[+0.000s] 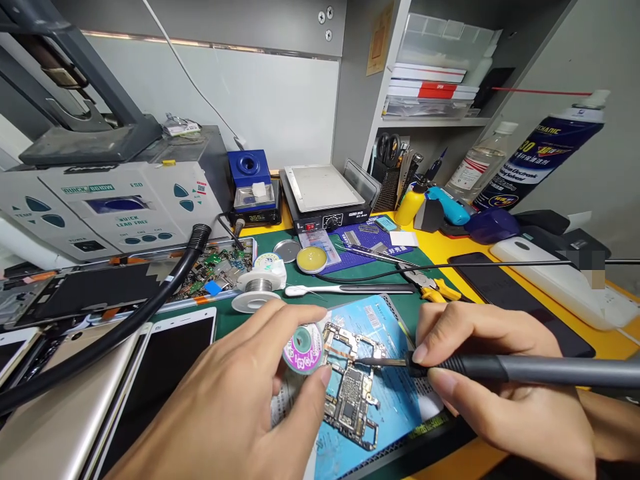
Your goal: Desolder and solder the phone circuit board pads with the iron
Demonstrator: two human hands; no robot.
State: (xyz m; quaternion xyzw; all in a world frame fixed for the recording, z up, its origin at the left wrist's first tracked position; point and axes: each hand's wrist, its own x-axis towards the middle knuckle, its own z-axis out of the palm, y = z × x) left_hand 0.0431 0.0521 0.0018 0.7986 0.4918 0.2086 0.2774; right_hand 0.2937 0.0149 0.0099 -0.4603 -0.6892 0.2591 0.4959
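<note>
My left hand (245, 380) is closed around a small round spool of desoldering braid (304, 348), fingers above and thumb below. A short copper-coloured strip (339, 352) runs from the spool onto a phone circuit board (353, 393). The board lies on a blue sheet (393, 407). My right hand (500, 373) grips a soldering iron (467, 365) near its front end. Pointing left, the iron's tip is at the upper part of the board, by the end of the strip; whether it presses on it I cannot tell.
Beyond the board lie a solder wire reel (257, 290), an open tin of yellow paste (311, 259), a white-tipped brush (350, 289) and yellow-handled pliers (435, 283). A black cable (385, 272) crosses behind. Phones (165, 373) lie left, below a grey rework station (115, 207).
</note>
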